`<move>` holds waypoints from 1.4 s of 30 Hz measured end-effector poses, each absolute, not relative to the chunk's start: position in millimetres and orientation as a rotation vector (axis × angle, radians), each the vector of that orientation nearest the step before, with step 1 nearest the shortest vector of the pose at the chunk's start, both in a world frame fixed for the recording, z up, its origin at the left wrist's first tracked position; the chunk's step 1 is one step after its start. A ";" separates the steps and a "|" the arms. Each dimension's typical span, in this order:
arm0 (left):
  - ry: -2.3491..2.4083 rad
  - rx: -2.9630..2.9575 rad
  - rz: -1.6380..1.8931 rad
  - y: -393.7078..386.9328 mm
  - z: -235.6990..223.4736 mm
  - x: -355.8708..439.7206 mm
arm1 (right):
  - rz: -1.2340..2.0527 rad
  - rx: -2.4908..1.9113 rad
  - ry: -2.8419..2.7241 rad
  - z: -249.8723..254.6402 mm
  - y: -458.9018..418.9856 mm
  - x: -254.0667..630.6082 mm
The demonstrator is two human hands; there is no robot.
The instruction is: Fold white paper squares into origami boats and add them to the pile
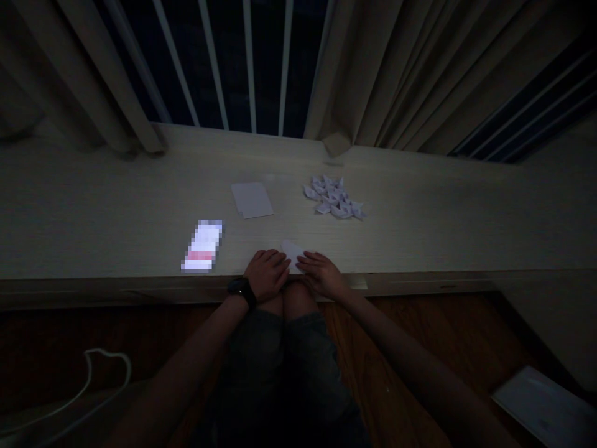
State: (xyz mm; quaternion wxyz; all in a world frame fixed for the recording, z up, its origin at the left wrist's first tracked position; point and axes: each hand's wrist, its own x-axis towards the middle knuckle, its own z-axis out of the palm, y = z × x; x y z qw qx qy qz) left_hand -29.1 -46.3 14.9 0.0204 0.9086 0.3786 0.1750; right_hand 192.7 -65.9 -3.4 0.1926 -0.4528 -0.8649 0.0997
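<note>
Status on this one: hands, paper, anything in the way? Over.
Left hand and right hand both on white paper. White paper near ledge's front edge, far end pointed. No obstruction seen; folded pieces beyond, lit screen left.

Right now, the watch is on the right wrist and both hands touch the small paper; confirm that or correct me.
Wrong side: the head view shows the watch on the left, not the right. The rest stands: the left hand and the right hand both touch the small paper.
</note>
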 end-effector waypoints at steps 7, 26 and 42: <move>1.039 2.763 0.632 -39.3 -0.1 -36.4 | 0.435 -1.297 -2.154 -6.4 -50.4 194.3; 0.912 2.672 0.717 -42.8 -8.8 -35.5 | 0.730 -1.676 -1.969 0.5 -1.0 186.4; 0.941 2.692 0.726 -45.2 -8.2 -32.6 | 0.528 -1.950 -1.895 8.0 -11.0 163.8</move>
